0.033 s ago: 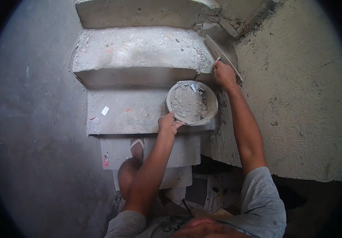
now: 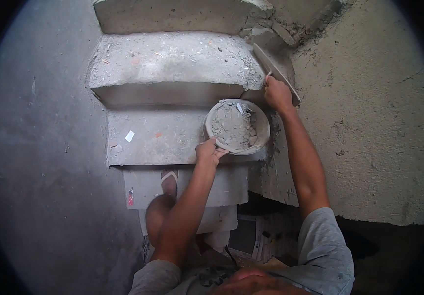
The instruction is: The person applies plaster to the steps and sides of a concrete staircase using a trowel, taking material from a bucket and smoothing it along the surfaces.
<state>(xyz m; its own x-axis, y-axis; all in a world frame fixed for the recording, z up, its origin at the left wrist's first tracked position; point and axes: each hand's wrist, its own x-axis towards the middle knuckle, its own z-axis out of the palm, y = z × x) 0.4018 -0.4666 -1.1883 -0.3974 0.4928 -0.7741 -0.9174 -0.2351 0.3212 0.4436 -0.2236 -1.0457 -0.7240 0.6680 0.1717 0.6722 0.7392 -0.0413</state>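
Observation:
My right hand (image 2: 278, 93) grips the handle of a flat trowel (image 2: 283, 78) angled against the corner where the dusty step (image 2: 172, 56) meets the right wall, just above and right of a round bucket. The bucket (image 2: 209, 120) sits on the step below (image 2: 158, 132), filled with grey rubble and dust (image 2: 231, 128), with a small pale piece on top. My left hand (image 2: 211, 151) holds the bucket at its front-left rim, by the thin handle.
A higher step (image 2: 172, 17) rises ahead, with broken concrete (image 2: 280, 34) at its right end. Walls flank the stairs (image 2: 40, 137) (image 2: 364, 123). My sandalled foot (image 2: 169, 182) is on a lower step (image 2: 221, 187); a dark opening with stacked panels (image 2: 248, 236) lies lower right.

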